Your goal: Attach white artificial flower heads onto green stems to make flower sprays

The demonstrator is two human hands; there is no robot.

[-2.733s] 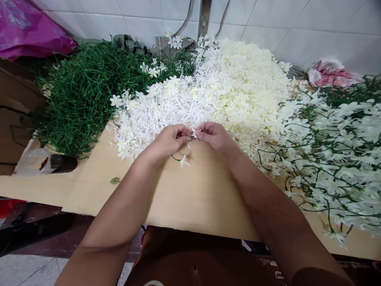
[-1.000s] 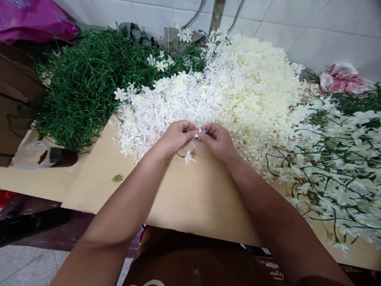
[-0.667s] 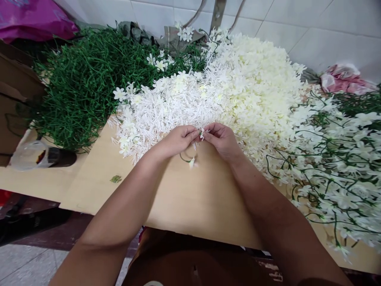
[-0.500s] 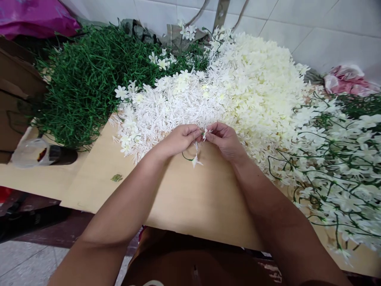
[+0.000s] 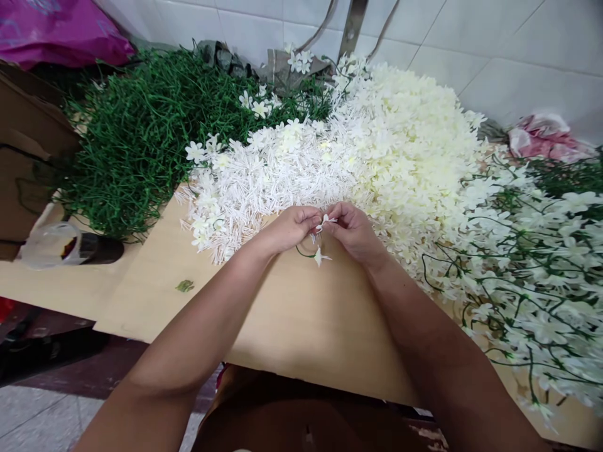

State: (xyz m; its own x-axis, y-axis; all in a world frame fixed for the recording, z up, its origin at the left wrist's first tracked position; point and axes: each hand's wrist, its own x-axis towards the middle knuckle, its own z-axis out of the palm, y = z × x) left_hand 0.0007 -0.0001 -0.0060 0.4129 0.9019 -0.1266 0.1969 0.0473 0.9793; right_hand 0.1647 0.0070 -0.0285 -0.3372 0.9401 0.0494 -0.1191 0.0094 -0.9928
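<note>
My left hand (image 5: 286, 229) and my right hand (image 5: 354, 231) meet fingertip to fingertip over the wooden board (image 5: 292, 314). The left one pinches a thin green stem (image 5: 305, 253) that curls down to a small white flower (image 5: 320, 256). The right one pinches another small white flower (image 5: 326, 220) against the stem's upper end. Just behind both hands lies a heap of loose white flower pieces (image 5: 264, 176).
A pile of green stems (image 5: 136, 132) fills the back left. Cream petals (image 5: 414, 144) are heaped at the back middle, and finished flowered stems (image 5: 532, 263) spread on the right. A dark bottle in a plastic bag (image 5: 70, 248) lies left; the tiled wall stands behind.
Both hands stay pinched together on the stem and flower. The hanging flower has swung slightly to the right. The view has shifted a little, so everything sits a bit lower and to the right.
</note>
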